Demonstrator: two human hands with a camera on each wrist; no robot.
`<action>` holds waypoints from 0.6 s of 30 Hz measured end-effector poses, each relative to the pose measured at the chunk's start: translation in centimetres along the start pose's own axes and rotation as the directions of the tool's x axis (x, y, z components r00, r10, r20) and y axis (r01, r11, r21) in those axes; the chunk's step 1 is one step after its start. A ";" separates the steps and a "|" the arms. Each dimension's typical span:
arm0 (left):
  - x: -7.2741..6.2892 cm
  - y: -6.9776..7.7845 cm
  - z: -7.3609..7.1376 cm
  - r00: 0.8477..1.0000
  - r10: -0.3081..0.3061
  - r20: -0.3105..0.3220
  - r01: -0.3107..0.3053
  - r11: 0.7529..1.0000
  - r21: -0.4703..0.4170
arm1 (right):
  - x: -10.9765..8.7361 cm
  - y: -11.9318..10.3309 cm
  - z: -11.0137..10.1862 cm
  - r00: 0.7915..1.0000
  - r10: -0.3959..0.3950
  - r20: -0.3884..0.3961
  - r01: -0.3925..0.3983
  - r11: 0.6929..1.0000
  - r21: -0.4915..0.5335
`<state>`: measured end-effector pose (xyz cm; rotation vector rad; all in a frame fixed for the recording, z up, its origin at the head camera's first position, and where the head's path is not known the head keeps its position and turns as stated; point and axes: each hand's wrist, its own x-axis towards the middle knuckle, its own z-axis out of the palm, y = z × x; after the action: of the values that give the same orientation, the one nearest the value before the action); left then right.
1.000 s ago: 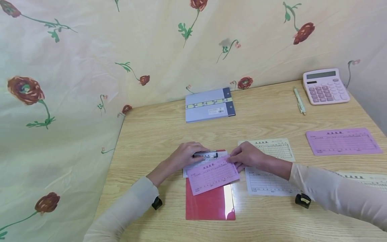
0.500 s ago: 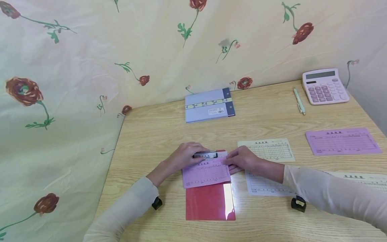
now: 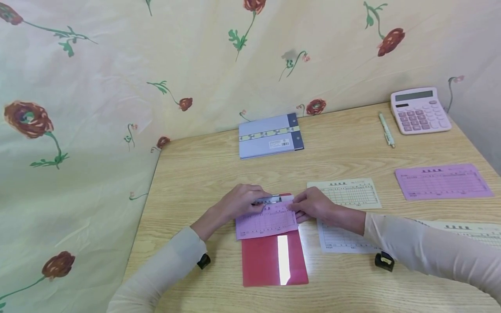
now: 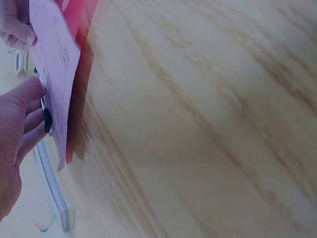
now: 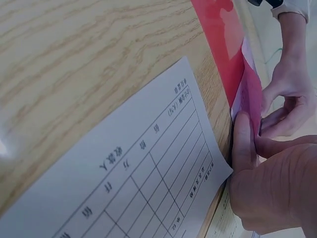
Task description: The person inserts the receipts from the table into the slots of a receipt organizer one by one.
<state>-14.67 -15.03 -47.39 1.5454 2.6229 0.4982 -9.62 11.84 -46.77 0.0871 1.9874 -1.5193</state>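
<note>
A small red clipboard (image 3: 270, 261) lies on the table in front of the person, with a metal clip (image 3: 270, 199) along its far end. My left hand (image 3: 243, 202) pinches that clip between thumb and fingers, also seen in the left wrist view. A purple printed form (image 3: 266, 222) covers the upper part of the board, its top edge right at the clip. At the form's right edge, my right hand (image 3: 313, 204) pinches the paper between thumb and fingers. The right wrist view shows a white sheet under the purple form (image 5: 251, 96).
To the right lie a cream form (image 3: 352, 193), a white form (image 3: 344, 238) partly under the right forearm, and another purple form (image 3: 444, 181). Farther back are a lavender binder (image 3: 268, 137), a green pen (image 3: 386, 129) and a pink calculator (image 3: 420, 111).
The tilted purple form has swung level and moved left and up to the clip with the right hand. The near end of the clipboard has shifted slightly right. The left hand stays at the clip.
</note>
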 end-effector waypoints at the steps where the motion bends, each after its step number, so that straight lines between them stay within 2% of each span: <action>1: 0.1 0.0 0.0 1.000 0.010 0.001 -0.010 1.000 0.011 | 0.0 0.0 0.0 1.000 0.000 -0.002 0.000 1.000 -0.002; 5: 0.3 0.1 -0.2 1.000 0.027 0.010 -0.027 0.999 0.026 | 0.2 -0.1 -0.1 1.000 -0.005 -0.001 0.005 1.000 -0.023; 13: 0.5 0.1 -0.4 0.997 -0.039 0.067 0.039 0.999 0.006 | 0.3 -0.3 -0.1 1.000 -0.011 0.011 0.012 0.999 -0.041; 18: 0.5 0.2 -0.6 0.995 -0.055 0.077 0.056 0.998 -0.001 | 0.3 -0.4 -0.1 1.000 -0.021 0.020 0.022 0.998 -0.055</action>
<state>-14.90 -14.68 -46.75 1.4558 2.5978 0.4298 -10.11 11.73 -46.59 0.0288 2.0191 -1.4721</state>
